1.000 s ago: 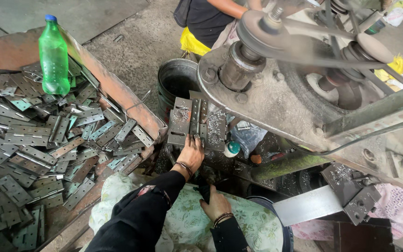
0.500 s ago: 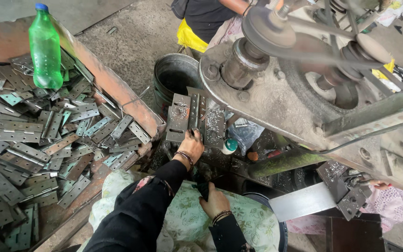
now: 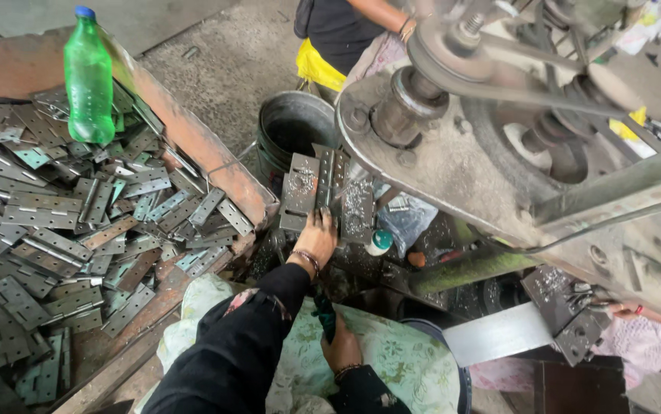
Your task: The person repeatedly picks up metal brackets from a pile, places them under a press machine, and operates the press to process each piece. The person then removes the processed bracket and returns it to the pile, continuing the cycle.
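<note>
The hinge (image 3: 329,178) stands upright between two steel plates (image 3: 300,192) on the press bed, just in front of the dark bucket (image 3: 293,130) and under the big belt-driven wheel (image 3: 453,61). My left hand (image 3: 316,239) rests right below it, fingers (image 3: 323,218) spread and pressing flat on the lower edge of the hinge and plates, not closed round anything. My right hand (image 3: 342,345) sits low over the green cloth (image 3: 392,360) on my lap, curled tight on a dark handle (image 3: 324,314). The pile of flat hinges (image 3: 77,222) lies on the rusty tray (image 3: 208,161) to my left, with a green bottle (image 3: 89,77) standing among them. Another person (image 3: 346,31) stands behind the machine.

To do this well, I judge I should seat the hinge square in the slot and press it fully home, with my fingertips on the near edge only and well away from the moving parts above. My sleeve (image 3: 246,345) hangs close to the bed, so I would keep it pulled back. The handle needs a steady grip, free of the cloth.
</note>
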